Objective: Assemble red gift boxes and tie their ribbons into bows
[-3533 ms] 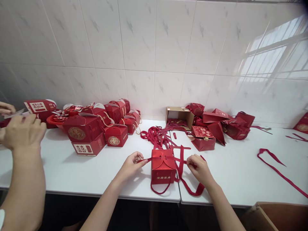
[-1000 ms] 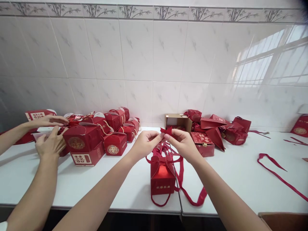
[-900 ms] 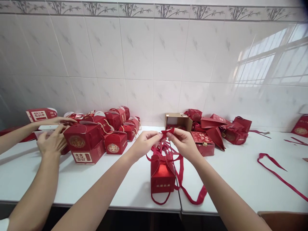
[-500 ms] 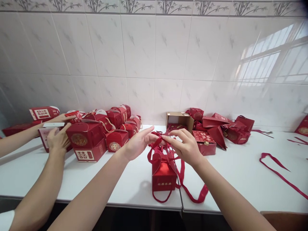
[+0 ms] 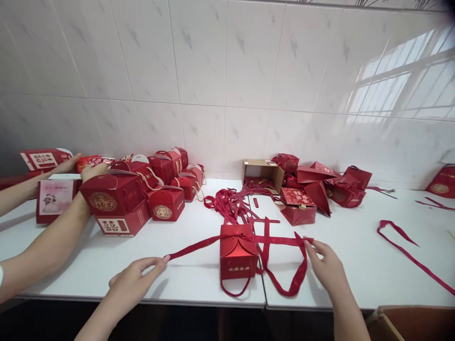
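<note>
A small red gift box (image 5: 238,258) with gold characters stands near the table's front edge, its rope handle hanging down in front. Across its top runs a dark red ribbon (image 5: 199,245), crossed or knotted at the middle. To the left of the box, my left hand (image 5: 137,279) pinches one ribbon end between thumb and fingertips. My right hand (image 5: 325,263) pinches the other end on the right side. Both ribbon halves stretch outward from the box top. A loose ribbon loop (image 5: 296,284) lies on the table between the box and my right hand.
Stacked red boxes (image 5: 113,194) stand at left, beside another person's arms (image 5: 60,246). Behind are a ribbon pile (image 5: 227,201), an open cardboard box (image 5: 263,170) and folded red boxes (image 5: 298,208). A long ribbon (image 5: 408,253) lies at right.
My hands have moved apart from above the box, drawing the two ribbon ends out to left and right. The view has tilted down. The other person's hands have shifted toward red packets.
</note>
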Demonstrator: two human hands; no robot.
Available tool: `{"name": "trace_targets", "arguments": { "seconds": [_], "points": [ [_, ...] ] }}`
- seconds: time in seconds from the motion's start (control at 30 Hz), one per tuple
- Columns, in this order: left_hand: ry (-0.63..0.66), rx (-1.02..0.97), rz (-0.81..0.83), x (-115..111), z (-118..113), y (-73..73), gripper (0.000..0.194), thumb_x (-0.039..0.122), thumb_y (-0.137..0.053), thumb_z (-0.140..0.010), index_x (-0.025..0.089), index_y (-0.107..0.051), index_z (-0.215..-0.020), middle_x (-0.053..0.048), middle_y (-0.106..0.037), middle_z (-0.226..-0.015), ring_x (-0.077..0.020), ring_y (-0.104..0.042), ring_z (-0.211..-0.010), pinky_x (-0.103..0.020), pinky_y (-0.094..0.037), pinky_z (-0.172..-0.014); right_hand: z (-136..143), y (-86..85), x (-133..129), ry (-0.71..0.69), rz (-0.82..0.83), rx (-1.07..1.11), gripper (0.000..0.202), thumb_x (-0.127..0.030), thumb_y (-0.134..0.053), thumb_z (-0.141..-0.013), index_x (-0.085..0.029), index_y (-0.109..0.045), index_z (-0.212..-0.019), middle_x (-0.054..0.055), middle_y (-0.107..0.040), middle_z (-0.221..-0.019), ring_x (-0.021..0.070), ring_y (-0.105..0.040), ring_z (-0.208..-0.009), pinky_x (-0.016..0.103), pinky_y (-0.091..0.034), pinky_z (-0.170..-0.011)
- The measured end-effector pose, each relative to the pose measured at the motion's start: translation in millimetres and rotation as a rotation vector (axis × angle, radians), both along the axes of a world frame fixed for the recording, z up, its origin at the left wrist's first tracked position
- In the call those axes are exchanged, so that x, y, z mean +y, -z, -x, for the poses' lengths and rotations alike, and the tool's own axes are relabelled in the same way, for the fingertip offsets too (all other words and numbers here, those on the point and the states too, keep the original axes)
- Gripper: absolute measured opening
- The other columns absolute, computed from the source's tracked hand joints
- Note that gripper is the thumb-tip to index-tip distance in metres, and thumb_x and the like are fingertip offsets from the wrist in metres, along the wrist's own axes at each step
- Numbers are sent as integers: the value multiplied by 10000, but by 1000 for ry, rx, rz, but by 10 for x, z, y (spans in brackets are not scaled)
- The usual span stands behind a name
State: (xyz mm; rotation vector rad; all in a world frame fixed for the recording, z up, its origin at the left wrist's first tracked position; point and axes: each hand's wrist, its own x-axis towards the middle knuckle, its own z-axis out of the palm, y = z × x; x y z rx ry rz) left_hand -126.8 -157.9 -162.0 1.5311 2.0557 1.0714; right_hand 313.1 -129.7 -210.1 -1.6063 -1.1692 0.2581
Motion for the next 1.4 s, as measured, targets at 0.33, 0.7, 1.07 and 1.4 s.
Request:
{"name": "trace_targets", "arguments": {
  "seconds": [0.33, 0.7, 1.07, 1.4],
  "points": [
    [454, -408, -197, 438, -1143, -134, 271, 410, -691, -695, 218, -533, -801, -31, -557, -906, -219, -553, -942, -338, -437, -894, 950, -592, 89, -660, 103, 60, 398, -460, -524, -863, -267, -600, -1203, 46, -690, -908, 255, -624, -876, 396, -471, -786],
    [565, -272, 64, 607, -968, -227, 242, 449, -569, -775, 217, -529, -718, 51, -482, -550, -140, -427, -532, -238, -311, -527, 836, -622, 193, -802, 33, 107, 176, -349, -599, -805, -225, -476, -816, -85, -376, -581, 99, -336, -496, 229, -287, -488],
    [992, -455, 500, 543, -1009, -629, 557, 613, -516, -791, 123, -687, -992, 31, -465, -509, -54, -173, -399, -209, -145, -397, 1058, -756, 87, -456, -240, -368, 232, -198, -586, -812, -182, -664, -593, 29, -538, -677, 150, -537, -610, 286, -428, -605],
    [686, 454, -206, 160, -1391, -417, 312, 94, -380, -827, 185, -641, -972, -36, -511, -853, -148, -502, -641, -270, -378, -588, 1369, -809, -21, -725, -32, -10, 109, -162, -652, -729, -203, -736, -673, 29, -617, -761, 162, -604, -716, 294, -485, -709]
  ]
}}
